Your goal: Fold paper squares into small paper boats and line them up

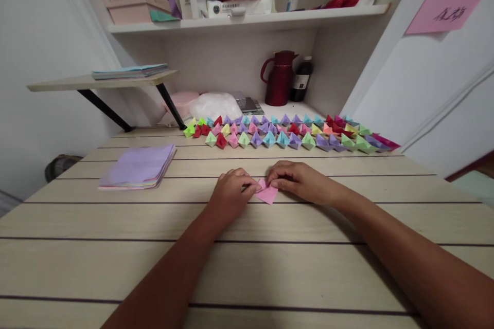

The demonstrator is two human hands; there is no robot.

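Observation:
A small folded pink paper (pixel 266 194) lies on the wooden table (pixel 247 267), a little beyond its middle. My left hand (pixel 230 194) is curled, and its fingertips pinch the paper's left edge. My right hand (pixel 297 181) presses and pinches the paper's upper right part with bent fingers. Both forearms reach in from the near edge. Beyond the hands, several folded paper boats (pixel 285 133) in many colours stand in rows across the table.
A stack of coloured paper sheets (pixel 137 167), lilac on top, lies at the left. At the back stand a dark red jug (pixel 280 78), a dark bottle (pixel 301 79) and a white plastic bag (pixel 216 105). A small side shelf (pixel 100 81) and a loaded upper shelf (pixel 247 18) hang above.

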